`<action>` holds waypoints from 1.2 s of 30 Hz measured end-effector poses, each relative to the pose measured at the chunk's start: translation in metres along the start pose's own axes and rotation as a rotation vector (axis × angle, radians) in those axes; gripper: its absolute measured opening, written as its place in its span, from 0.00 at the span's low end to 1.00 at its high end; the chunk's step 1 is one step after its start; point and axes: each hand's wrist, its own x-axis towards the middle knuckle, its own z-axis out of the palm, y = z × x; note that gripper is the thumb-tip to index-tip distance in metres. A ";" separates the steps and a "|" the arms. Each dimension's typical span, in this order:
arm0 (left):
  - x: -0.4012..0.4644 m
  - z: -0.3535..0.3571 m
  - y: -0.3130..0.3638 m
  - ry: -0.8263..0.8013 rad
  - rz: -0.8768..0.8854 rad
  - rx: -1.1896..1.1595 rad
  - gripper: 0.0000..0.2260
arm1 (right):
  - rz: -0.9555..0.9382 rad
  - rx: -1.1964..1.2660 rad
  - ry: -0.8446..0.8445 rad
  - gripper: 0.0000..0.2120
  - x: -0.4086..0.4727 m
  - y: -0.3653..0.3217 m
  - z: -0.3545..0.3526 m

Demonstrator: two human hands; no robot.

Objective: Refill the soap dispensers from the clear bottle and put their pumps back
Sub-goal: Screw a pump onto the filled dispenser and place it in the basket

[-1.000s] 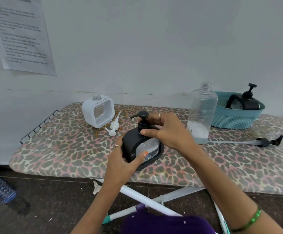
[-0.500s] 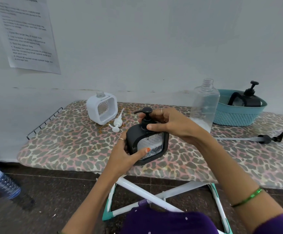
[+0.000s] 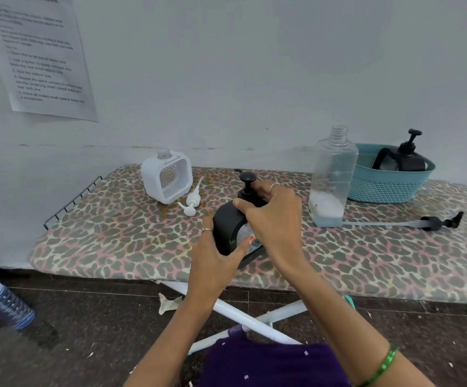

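Currently black dispenser (image 3: 228, 233) is gripped by left hand (image 3: 212, 254), pump collar (image 3: 247, 195) pinched directly above by closed right-hand fingers (image 3: 240, 203), axis upright

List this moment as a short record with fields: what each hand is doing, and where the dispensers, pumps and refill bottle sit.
left hand: grips the black dispenser body
right hand: grip on its pump collar
black pump: seated in the held dispenser
white dispenser: on the board, neck open
white pump: lying beside it
clear bottle: upright, uncapped, little liquid left
long black pump: lying right of the bottle
teal basket: holds another black dispenser, pump on
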 end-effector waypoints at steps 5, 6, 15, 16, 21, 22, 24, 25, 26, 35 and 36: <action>0.002 -0.005 -0.004 -0.064 -0.045 -0.011 0.25 | -0.022 0.063 -0.405 0.13 0.023 0.001 -0.025; 0.004 -0.008 -0.004 -0.100 -0.054 -0.018 0.25 | -0.008 0.108 -0.513 0.14 0.028 0.002 -0.031; 0.003 -0.005 0.001 -0.059 0.013 0.019 0.24 | -0.054 0.079 -0.346 0.13 0.019 0.005 -0.021; 0.002 -0.004 0.001 -0.045 0.015 0.019 0.25 | -0.069 0.065 -0.317 0.13 0.016 0.005 -0.020; 0.006 -0.010 0.003 -0.152 -0.015 0.002 0.23 | -0.092 0.058 -0.443 0.16 0.022 0.013 -0.030; 0.008 -0.012 0.003 -0.182 -0.034 -0.018 0.22 | -0.091 0.004 -0.515 0.19 0.026 0.015 -0.035; 0.010 -0.016 0.002 -0.231 -0.074 -0.080 0.22 | -0.110 -0.161 -0.691 0.26 0.032 0.018 -0.045; 0.013 -0.016 0.002 -0.253 -0.093 -0.101 0.23 | -0.131 -0.227 -0.744 0.28 0.034 0.018 -0.049; 0.015 -0.017 0.002 -0.277 -0.105 -0.103 0.23 | -0.147 -0.275 -0.756 0.30 0.035 0.017 -0.053; 0.039 -0.004 0.027 -0.531 -0.055 0.202 0.26 | -0.233 -0.609 -0.551 0.24 0.026 0.018 -0.099; 0.040 0.001 0.030 -0.566 -0.058 0.286 0.27 | -0.219 -0.654 -0.524 0.25 0.025 0.021 -0.108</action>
